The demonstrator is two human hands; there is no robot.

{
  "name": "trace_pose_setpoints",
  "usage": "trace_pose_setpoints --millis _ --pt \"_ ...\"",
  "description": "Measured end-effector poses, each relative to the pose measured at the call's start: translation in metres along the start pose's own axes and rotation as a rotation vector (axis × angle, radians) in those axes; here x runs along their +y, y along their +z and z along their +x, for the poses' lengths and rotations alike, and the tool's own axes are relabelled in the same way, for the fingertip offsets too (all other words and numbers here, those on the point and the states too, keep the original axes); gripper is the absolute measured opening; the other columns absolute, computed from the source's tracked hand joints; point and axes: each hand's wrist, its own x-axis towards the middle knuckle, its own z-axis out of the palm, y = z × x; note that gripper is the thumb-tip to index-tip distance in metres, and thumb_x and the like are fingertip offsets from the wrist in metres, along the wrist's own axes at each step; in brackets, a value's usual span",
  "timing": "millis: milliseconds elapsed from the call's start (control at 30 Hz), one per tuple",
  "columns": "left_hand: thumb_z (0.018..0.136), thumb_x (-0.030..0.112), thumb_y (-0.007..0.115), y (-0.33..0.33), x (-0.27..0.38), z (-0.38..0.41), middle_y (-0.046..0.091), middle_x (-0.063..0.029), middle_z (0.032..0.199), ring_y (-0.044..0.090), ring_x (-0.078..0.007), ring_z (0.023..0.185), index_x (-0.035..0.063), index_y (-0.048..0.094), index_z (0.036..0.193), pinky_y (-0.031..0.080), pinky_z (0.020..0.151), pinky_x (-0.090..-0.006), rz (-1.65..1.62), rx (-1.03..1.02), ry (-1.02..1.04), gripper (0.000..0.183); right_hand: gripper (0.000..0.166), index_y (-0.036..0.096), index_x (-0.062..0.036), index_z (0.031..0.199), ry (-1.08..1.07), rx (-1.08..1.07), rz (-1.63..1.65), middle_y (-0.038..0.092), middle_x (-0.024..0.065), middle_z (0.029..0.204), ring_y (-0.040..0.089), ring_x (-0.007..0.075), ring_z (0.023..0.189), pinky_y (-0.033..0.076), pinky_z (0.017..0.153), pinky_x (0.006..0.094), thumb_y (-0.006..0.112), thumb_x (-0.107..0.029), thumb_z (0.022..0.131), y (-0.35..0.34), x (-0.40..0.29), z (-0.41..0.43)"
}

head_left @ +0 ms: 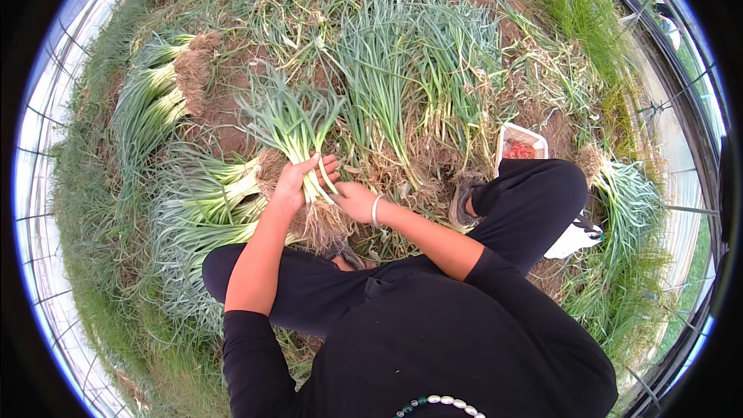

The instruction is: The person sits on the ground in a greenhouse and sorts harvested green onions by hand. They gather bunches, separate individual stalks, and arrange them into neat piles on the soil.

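My left hand point(295, 181) cradles a bunch of green onions point(293, 142), thumb across the pale stalks and fingers behind them. Their green leaves fan away from me, and the root tangle point(322, 223) hangs toward my lap. On the bunch's right side, my right hand point(355, 200), below a white bangle point(376, 212), pinches the lower end of a single green onion stalk point(325, 171). Its fingertips are partly hidden. Beside my left forearm lie bundled green onions point(232, 191), roots toward the bunch. A wide heap of loose green onions point(406, 64) spreads in front of me.
More bundles point(159, 84) lie at the far left, and another bundle point(624, 191) at the right. A white plastic basket point(540, 142) with red items stands by my right knee. Near it is a white bag point(566, 242). Grass point(586, 6) and a greenhouse frame point(691, 116) border the soil.
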Motion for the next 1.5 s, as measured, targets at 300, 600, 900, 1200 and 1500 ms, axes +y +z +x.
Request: trace_pose_setpoints --millis 300,600,900,1200,1500 --pt "0.082 0.0 0.057 -0.037 0.05 0.018 0.052 -0.0051 0.065 0.048 -0.0134 0.049 -0.002 0.052 0.09 0.045 0.044 -0.0292 -0.104 0.253 0.288 0.01 0.036 0.058 0.0013 0.083 0.022 0.057 0.213 0.056 0.0145 0.069 0.054 0.0278 0.066 0.043 0.067 0.0375 0.047 -0.033 0.09 -0.013 -0.004 -0.044" --pt "0.085 -0.001 0.052 -0.046 0.102 -0.001 0.055 -0.0126 0.079 0.049 -0.0116 0.061 -0.0035 0.047 0.099 0.046 0.054 -0.0225 -0.16 0.046 0.453 0.015 0.029 0.063 -0.0087 0.102 0.191 -0.322 -0.876 0.059 0.0179 0.102 0.053 0.0332 0.104 0.044 0.083 0.0411 0.053 -0.024 0.08 -0.008 0.061 -0.095" --pt "0.081 -0.005 0.05 -0.025 0.023 0.024 0.059 -0.0212 0.096 0.058 -0.0182 0.064 -0.0074 0.046 0.102 0.053 0.058 -0.029 0.023 0.193 -0.09 0.022 0.025 0.059 -0.0021 0.101 0.405 0.724 -0.411 0.061 0.0189 0.102 0.059 0.0343 0.092 0.047 0.08 0.0434 0.055 -0.017 0.081 -0.061 0.146 0.021" --pt "0.079 -0.004 0.049 -0.012 0.04 0.003 0.06 -0.0189 0.091 0.057 -0.0162 0.063 -0.007 0.047 0.098 0.051 0.057 -0.0292 0.023 0.159 0.008 0.019 0.032 0.059 0.0025 0.098 0.201 0.83 0.16 0.061 0.0161 0.088 0.058 0.0271 0.07 0.046 0.067 0.0378 0.054 -0.022 0.078 -0.086 0.158 0.031" --pt "0.08 -0.003 0.051 -0.013 0.035 0.007 0.061 -0.0178 0.087 0.055 -0.0148 0.059 -0.0076 0.047 0.099 0.05 0.055 -0.0277 0.027 0.145 -0.031 0.02 0.041 0.057 0.0056 0.111 0.173 0.821 0.714 0.064 0.0086 0.092 0.057 0.0151 0.08 0.045 0.071 0.0293 0.062 -0.024 0.084 -0.101 0.125 0.035"
